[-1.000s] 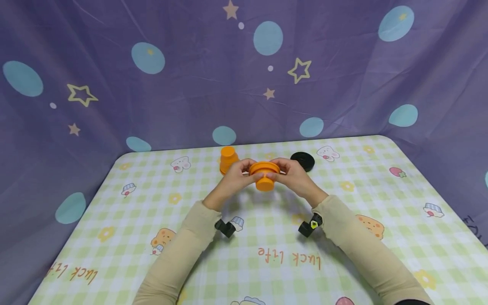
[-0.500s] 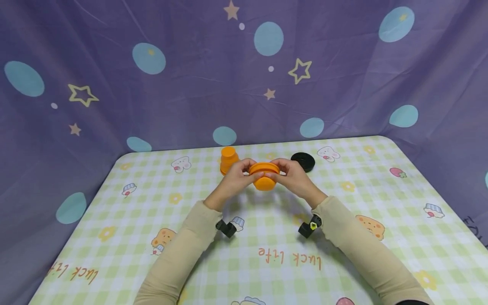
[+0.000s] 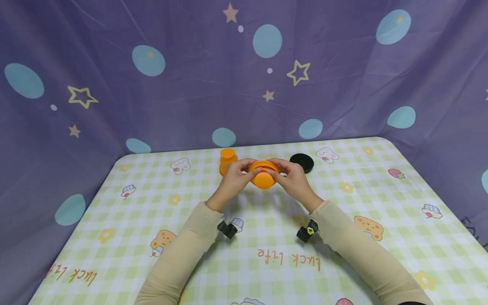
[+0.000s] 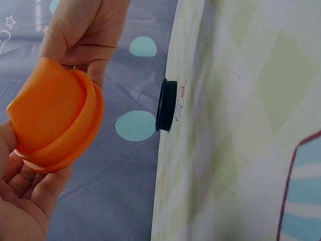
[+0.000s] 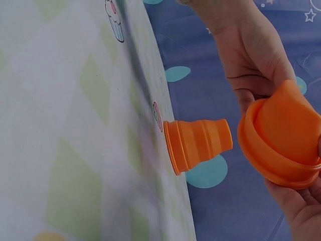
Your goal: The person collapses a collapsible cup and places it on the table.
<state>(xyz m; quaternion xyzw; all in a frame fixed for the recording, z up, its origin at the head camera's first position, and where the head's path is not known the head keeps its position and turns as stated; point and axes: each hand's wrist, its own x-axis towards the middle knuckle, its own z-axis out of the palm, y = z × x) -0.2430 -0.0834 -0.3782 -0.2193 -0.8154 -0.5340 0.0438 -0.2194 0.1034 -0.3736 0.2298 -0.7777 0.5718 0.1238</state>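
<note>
Between the two hands, raised over the table, is an orange collapsible cup [image 3: 264, 181] with its base tipped toward the head camera. The left hand [image 3: 237, 177] grips its left side, thumb on the front and fingers behind the rim. On the other side the right hand [image 3: 291, 177] grips it the same way. Both wrist views show the held cup [image 4: 55, 108] partly folded, its wall bent under the thumbs. Another orange collapsible cup [image 5: 198, 143] stands extended and upside down on the table, behind the left hand. A round black lid [image 3: 302, 163] lies behind the right hand.
A green-and-white checked cloth [image 3: 244, 271] with cartoon prints covers the table. Behind its far edge hangs a purple curtain [image 3: 183, 106] with stars and blue ovals. Small black cameras are strapped to both wrists.
The held cup has become shorter, its narrow base pushed in toward the rim, and its base now faces the head camera more. Both hands keep nearly the same place.
</note>
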